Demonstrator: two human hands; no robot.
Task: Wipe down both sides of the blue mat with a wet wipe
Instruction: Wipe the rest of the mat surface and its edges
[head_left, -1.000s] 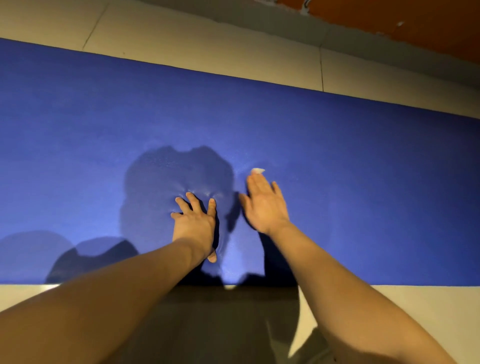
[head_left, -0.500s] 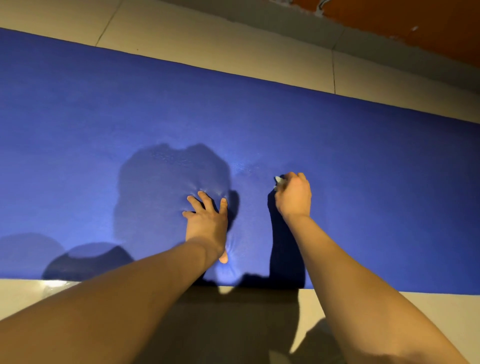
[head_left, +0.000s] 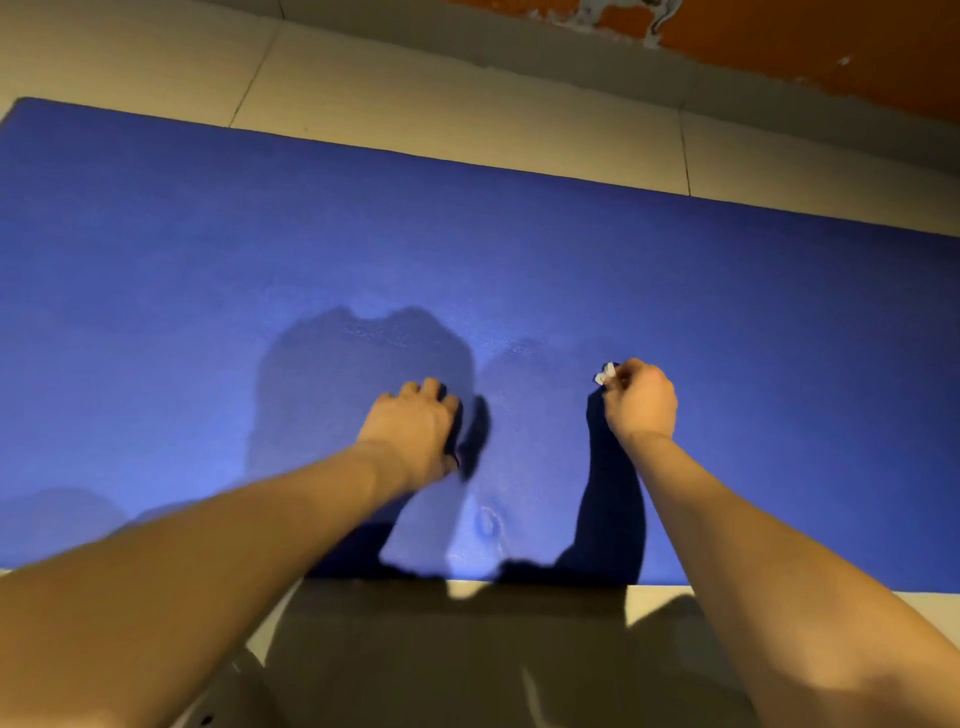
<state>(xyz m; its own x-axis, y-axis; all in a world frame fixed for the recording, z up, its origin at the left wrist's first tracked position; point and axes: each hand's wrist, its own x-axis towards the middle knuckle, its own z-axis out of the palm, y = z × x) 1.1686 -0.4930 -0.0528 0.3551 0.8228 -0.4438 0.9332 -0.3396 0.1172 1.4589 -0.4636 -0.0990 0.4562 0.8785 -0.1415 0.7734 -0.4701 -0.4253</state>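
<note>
On the tiled floor (head_left: 467, 93), seen from the head camera, the blue mat (head_left: 208, 260) lies spread flat with one face up, its near edge just ahead of the person's knees. The right hand (head_left: 644, 400) sits over the middle of the mat, its fingers (head_left: 631, 370) curled tight round a small white wad, the wet wipe (head_left: 605, 373), which pokes out at the thumb side. The left hand (head_left: 415, 431) rests on the mat just beside it, knuckles up and fingers bent under, with nothing seen in them. A faint damp sheen and a small dimple (head_left: 488, 522) show near the front edge, so the upper face looks partly wiped. How much is done I cannot tell, and the underside appears yet to be turned up. No container is in view
</note>
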